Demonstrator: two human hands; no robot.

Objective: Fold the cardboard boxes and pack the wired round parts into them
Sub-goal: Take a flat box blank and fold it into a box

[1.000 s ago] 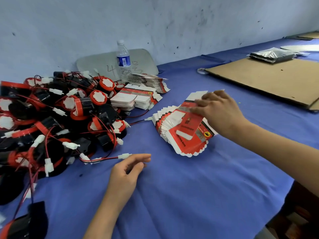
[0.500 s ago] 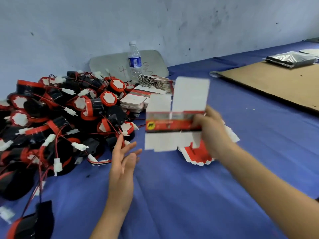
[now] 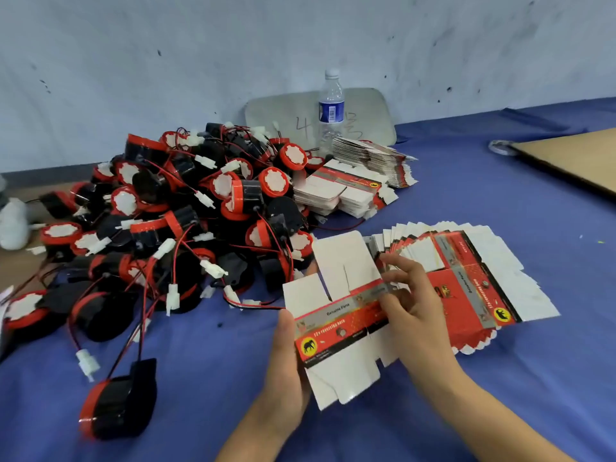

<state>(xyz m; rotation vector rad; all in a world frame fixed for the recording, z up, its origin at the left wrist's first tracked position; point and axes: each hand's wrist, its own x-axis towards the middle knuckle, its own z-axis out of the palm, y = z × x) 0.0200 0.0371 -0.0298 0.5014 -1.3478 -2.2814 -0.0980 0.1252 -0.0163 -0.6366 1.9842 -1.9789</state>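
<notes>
Left hand [image 3: 286, 365]: grips the left edge of a flat box blank [image 3: 336, 325], thumb on the printed face, fingers hidden beneath.
Right hand [image 3: 413, 315]: pinches the blank's right end with curled fingers.
Box blank: held unfolded between both hands, tilted, white flaps above and below the red printed band (elephant logo near the left thumb).
Fanned stack of blanks [image 3: 473, 285]: flat on the blue cloth [image 3: 200, 378], just beyond and to the right of the right hand.
Pile of wired round parts [image 3: 186, 211]: left of and beyond the left hand, red-and-black, wires tangled.
Loose round part [image 3: 120, 398]: alone, left of the left wrist.
Further stacks of blanks [image 3: 343, 191]: beyond both hands, beside the pile.
Water bottle [image 3: 331, 108]: upright, farthest beyond the hands, by the wall.
</notes>
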